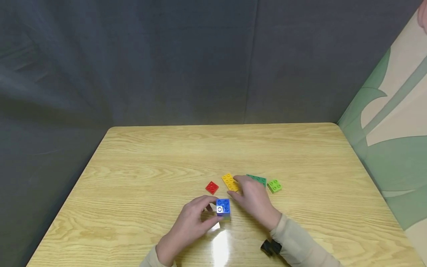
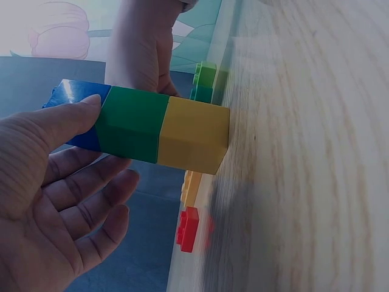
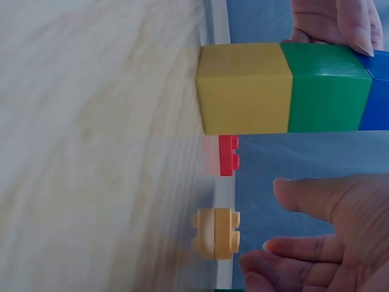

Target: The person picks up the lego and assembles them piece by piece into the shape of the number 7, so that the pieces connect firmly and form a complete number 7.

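My left hand [image 1: 190, 219] pinches a tower of three stacked building bricks between thumb and fingers. A blue brick [image 2: 72, 90] tops it, a green brick [image 2: 134, 125] sits in the middle, and a yellow brick [image 2: 194, 135] forms the bottom, close to the tabletop. The tower stands upright, its blue studs facing up. To its right, my right hand [image 1: 254, 198] hovers with thumb and fingers apart, holding nothing. Its fingertips overlap the edge of a flat yellow brick [image 1: 228, 181] in the head view. A small flat red brick [image 1: 211, 187] lies just beyond the left hand.
A flat green brick [image 1: 259, 180], partly hidden behind the right hand, lies beside a lime green brick [image 1: 275, 186]. All rest on a wood-grain table [image 1: 133, 167]. A black object [image 1: 267, 247] shows at the right sleeve. A dark curtain [image 1: 183, 66] hangs behind.
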Tool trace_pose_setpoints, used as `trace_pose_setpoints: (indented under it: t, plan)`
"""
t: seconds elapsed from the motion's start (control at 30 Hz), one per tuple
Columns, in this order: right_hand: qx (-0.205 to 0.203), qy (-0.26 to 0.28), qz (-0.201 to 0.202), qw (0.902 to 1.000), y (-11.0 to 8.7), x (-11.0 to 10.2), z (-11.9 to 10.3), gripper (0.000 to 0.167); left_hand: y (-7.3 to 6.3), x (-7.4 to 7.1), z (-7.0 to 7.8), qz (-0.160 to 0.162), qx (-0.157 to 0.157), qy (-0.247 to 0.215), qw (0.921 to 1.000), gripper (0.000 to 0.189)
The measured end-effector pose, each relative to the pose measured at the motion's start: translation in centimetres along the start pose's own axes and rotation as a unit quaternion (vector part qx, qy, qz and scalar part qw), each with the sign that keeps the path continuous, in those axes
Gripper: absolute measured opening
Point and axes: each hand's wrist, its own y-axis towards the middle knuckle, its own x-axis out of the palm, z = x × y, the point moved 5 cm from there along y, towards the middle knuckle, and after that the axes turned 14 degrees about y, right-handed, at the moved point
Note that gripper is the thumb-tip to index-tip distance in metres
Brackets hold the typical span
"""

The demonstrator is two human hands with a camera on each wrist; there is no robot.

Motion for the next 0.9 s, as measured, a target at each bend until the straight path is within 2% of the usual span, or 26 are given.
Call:
trace_pose_setpoints:
  t: [0.43, 0.9]
  plan:
    - [0.032, -0.018, -0.017, 0.9992, 0.1, 0.6, 0.3, 0.046, 0.0, 0.0, 0.0, -0.011, -0.011, -0.005, 0.9999, 0.039]
    - [0.062, -0.052, -0.054, 0.9953, 0.5, 1.4, 0.7, 0.037, -0.1, 0.0, -0.1, -0.01, -0.009, -0.003, 0.9999, 0.039]
